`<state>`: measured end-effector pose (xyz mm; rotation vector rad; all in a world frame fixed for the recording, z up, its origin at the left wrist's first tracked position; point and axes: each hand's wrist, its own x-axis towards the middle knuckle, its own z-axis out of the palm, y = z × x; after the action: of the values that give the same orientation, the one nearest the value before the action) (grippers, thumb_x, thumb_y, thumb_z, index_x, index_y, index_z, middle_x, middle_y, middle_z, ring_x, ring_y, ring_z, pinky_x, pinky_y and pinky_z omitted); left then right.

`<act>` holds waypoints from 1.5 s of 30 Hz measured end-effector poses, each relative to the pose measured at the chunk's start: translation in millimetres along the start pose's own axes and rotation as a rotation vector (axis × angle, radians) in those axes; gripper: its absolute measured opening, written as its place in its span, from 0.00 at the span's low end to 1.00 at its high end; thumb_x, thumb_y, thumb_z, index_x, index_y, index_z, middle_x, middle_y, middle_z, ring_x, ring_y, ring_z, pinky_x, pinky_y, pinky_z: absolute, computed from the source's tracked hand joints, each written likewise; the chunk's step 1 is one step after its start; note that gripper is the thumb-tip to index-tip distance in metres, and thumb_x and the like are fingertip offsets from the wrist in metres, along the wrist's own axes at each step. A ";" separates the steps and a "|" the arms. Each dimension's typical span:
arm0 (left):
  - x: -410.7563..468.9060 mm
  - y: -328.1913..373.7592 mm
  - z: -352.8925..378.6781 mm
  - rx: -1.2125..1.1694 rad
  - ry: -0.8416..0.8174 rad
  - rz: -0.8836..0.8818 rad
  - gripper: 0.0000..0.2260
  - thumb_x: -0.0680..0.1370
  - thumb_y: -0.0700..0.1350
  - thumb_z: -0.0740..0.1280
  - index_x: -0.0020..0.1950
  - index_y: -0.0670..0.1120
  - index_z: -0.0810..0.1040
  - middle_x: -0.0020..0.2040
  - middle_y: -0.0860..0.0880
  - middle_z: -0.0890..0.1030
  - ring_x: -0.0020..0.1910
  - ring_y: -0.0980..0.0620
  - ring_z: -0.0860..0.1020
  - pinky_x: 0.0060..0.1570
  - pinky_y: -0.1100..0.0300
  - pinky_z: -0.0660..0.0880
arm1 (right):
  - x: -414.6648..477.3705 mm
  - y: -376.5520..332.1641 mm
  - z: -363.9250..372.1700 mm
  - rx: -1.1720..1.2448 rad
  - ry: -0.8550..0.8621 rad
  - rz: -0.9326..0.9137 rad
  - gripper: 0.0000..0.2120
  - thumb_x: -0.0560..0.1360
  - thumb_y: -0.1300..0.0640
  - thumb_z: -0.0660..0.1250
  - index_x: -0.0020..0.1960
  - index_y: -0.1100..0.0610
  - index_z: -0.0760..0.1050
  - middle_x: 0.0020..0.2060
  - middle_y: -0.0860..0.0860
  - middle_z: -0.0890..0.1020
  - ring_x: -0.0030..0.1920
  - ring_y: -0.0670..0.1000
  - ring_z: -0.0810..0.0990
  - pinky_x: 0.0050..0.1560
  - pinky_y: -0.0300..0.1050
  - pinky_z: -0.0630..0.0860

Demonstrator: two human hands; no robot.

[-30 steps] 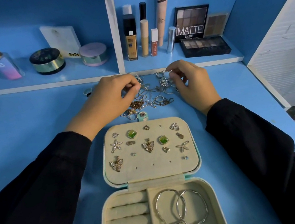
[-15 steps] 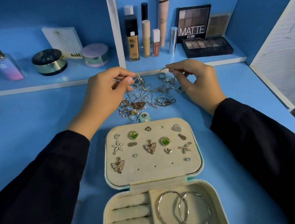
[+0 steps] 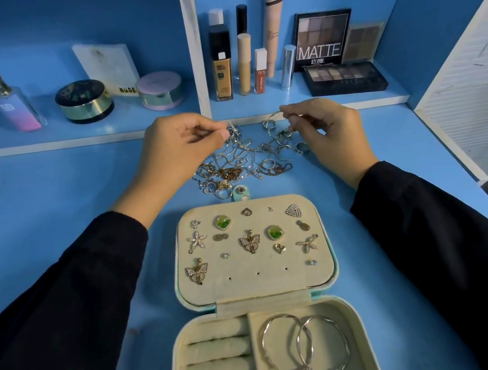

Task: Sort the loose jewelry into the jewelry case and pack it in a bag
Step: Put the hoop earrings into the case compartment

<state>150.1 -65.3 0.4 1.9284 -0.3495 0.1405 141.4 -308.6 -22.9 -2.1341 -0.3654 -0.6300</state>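
Observation:
An open jewelry case (image 3: 332, 270) lies flat on the blue table. Its beige lid panel carries several pinned earrings (image 3: 250, 241), and its base holds two large silver hoops (image 3: 303, 345) beside padded ring rolls (image 3: 216, 369). Behind the case sits a tangled pile of loose jewelry (image 3: 248, 161), with chains and rings mixed together. My left hand (image 3: 178, 150) pinches a thin chain at the pile's left top. My right hand (image 3: 328, 134) pinches a piece of silver jewelry at the pile's right top. Both pinched pieces are lifted slightly and still hang into the tangle.
A low shelf behind the pile holds a perfume bottle (image 3: 11, 102), two round jars (image 3: 84, 100), makeup tubes (image 3: 245, 60) and eyeshadow palettes (image 3: 344, 77). A white slatted panel (image 3: 481, 97) stands at the right.
Both hands have risen from the pile and drawn slightly apart, lifting the pinched pieces up out of the tangle.

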 end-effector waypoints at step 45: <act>-160.3 96.7 12.9 0.485 -0.875 0.186 0.04 0.75 0.43 0.72 0.46 0.53 0.85 0.41 0.59 0.80 0.43 0.63 0.77 0.44 0.68 0.72 | -149.6 -136.5 -91.1 0.276 -0.184 0.319 0.09 0.75 0.66 0.70 0.47 0.53 0.83 0.37 0.54 0.85 0.38 0.54 0.82 0.43 0.59 0.77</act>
<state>-32.6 -82.0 39.5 2.3510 -1.1584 -0.5678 -74.3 -306.8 29.8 -1.9318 -0.1909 -0.1887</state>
